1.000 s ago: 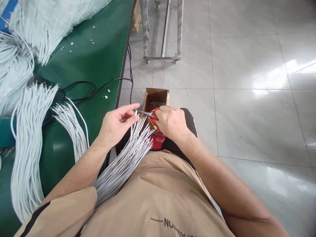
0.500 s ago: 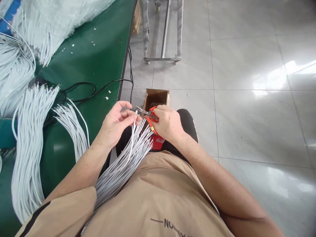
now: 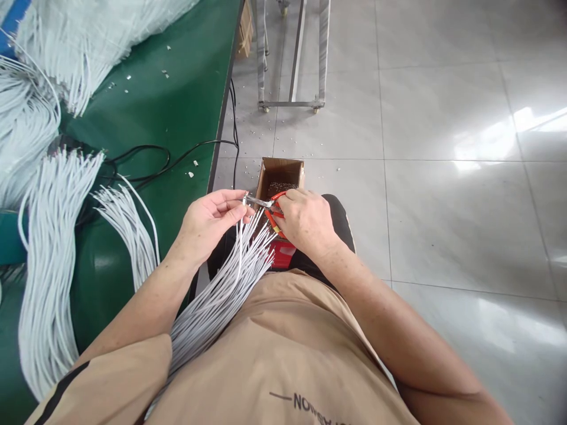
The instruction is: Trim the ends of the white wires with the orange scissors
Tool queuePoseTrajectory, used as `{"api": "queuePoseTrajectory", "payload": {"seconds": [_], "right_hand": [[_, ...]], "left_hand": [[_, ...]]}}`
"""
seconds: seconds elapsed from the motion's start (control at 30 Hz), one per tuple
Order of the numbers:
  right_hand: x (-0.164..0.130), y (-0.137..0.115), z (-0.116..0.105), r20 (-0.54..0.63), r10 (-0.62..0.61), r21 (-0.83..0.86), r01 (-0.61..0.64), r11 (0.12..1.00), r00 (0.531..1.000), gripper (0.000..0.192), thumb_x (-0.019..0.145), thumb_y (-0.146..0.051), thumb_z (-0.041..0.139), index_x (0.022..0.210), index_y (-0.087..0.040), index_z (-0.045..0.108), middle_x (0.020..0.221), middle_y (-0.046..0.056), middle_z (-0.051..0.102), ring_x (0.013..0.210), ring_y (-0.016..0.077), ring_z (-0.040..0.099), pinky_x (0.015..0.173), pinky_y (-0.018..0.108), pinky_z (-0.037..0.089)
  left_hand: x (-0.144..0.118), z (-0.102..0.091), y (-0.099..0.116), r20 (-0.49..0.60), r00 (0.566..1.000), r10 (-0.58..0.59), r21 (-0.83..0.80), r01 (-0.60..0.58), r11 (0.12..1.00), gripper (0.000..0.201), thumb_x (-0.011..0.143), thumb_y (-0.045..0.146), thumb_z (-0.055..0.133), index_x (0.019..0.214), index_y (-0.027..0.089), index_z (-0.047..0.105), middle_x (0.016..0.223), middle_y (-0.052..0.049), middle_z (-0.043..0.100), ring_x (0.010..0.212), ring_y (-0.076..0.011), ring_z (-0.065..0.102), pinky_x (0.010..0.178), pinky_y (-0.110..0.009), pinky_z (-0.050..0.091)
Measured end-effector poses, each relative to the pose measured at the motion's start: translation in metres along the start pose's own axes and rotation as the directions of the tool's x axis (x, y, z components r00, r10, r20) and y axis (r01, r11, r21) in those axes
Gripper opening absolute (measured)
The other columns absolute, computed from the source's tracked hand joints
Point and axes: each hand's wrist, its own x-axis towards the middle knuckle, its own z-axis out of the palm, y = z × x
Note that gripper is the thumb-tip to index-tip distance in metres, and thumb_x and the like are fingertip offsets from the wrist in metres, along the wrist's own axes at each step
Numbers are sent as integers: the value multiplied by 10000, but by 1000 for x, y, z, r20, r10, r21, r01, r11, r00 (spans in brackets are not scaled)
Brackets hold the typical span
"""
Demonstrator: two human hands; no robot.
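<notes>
Between thumb and fingers, my left hand (image 3: 217, 217) pinches one white cable (image 3: 241, 236) near its end. My right hand (image 3: 306, 219) is closed around red-handled scissors (image 3: 277, 215), whose blades point left and lie at the tip of that cable. Whether the blades touch the cable I cannot tell for sure. Below both hands, a bundle of white cables (image 3: 221, 289) lies across my lap, its cut ends fanned upward toward the scissors.
An open cardboard box (image 3: 282, 162) with small scraps inside stands beneath my hands. More white cable bundles (image 3: 51, 265) lie on the green table (image 3: 186, 88) at left, near a black cord (image 3: 177, 159). A metal frame on casters (image 3: 292, 105) stands ahead on the tiled floor.
The scissors' blades have closed together and now sit at the cable's tip. My left forefinger has come down toward the cable end.
</notes>
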Motion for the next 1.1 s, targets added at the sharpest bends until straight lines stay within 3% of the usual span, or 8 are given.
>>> {"api": "queuePoseTrajectory", "payload": {"seconds": [0.27, 0.4, 0.53, 0.67, 0.77, 0.83, 0.97, 1.1], "right_hand": [[2, 1, -6, 74, 14, -25, -12, 1000, 997, 356, 927, -243, 402, 731, -139, 680, 688, 69, 614, 649, 151, 506, 571, 295, 252], [1, -1, -2, 120, 116, 247, -143, 958, 986, 341, 848, -392, 554, 626, -145, 632, 625, 21, 570, 574, 107, 438, 534, 268, 241], [2, -7, 0, 220, 275, 750, -343, 566, 936, 372, 788, -513, 587, 750, -151, 662, 645, -14, 566, 568, 82, 421, 541, 227, 314], [7, -18, -7, 348, 227, 924, -374, 83, 910, 322, 735, -469, 645, 831, -163, 659, 667, -26, 579, 582, 84, 476, 571, 229, 390], [9, -29, -12, 318, 223, 948, -314, -52, 922, 256, 727, -406, 656, 760, -156, 614, 662, -14, 599, 610, 102, 545, 624, 255, 444], [6, -36, -12, 244, 290, 966, -258, 10, 925, 203, 751, -362, 629, 754, -163, 590, 663, -12, 600, 600, 103, 551, 627, 263, 455], [-1, -40, -6, -25, 483, 934, -152, 323, 875, 132, 787, -304, 603, 783, -172, 599, 813, 16, 624, 717, 113, 563, 698, 262, 460], [-2, -35, -3, -262, 542, 864, -56, 501, 798, 153, 830, -304, 578, 911, -183, 626, 891, 29, 603, 752, 117, 540, 733, 274, 447]], "left_hand": [[0, -1, -3, -1, 1000, -4, 27, 4, 1000, 382, 704, 273, 752, 1053, 142, 670, 732, -30, 694, 708, -144, 653, 757, -304, 526], [0, -1, -1, -3, 1000, -11, 29, 11, 1000, 433, 687, 284, 763, 1083, 139, 665, 717, -17, 680, 693, -143, 648, 767, -309, 522], [-1, -1, 2, -3, 1000, 12, 66, -11, 998, 525, 688, 290, 758, 1175, 147, 627, 732, -7, 679, 680, -135, 641, 798, -316, 512], [-5, 2, 6, 34, 995, 90, 180, -95, 979, 615, 733, 298, 715, 1305, 174, 526, 765, -7, 691, 726, -146, 653, 841, -331, 501], [-10, 7, 7, 68, 990, 126, 245, -139, 959, 588, 760, 319, 684, 1303, 161, 522, 760, -17, 694, 718, -151, 649, 839, -335, 500], [-11, 10, 7, 77, 989, 128, 246, -144, 959, 566, 767, 330, 673, 1288, 156, 537, 737, -21, 692, 705, -156, 641, 821, -333, 500], [-4, -2, 16, 141, 983, 117, 314, -157, 936, 581, 729, 335, 699, 1269, 169, 568, 916, -81, 720, 785, -180, 651, 835, -347, 495], [2, -56, 41, -16, 987, 158, 626, -113, 771, 539, 748, 439, 651, 1210, 164, 610, 1120, -112, 683, 942, -217, 639, 935, -398, 459]]}}
